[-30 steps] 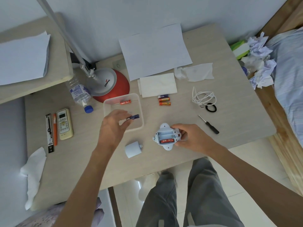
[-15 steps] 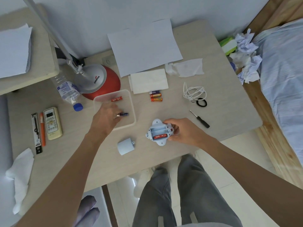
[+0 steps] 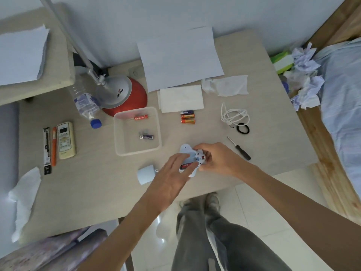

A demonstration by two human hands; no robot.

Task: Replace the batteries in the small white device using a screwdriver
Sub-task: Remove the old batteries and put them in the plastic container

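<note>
Pale wood-grain surface (image 3: 254, 90) set against plain grey-blue wall (image 3: 195, 12), far side. Glossy white tiled floor (image 3: 263, 202) near. Wooden-framed bed (image 3: 343, 98) right, blue striped sheet; soft, even light.

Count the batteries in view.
6. Two in the tray: red battery, dark battery. Three loose batteries on the table. Sixth battery in the white device; hands may hide others.

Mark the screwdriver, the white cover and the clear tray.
screwdriver (image 3: 242, 153): head view, its black handle.
white cover (image 3: 145, 175): head view, middle of its top face.
clear tray (image 3: 116, 133): head view, its left wall.
</note>
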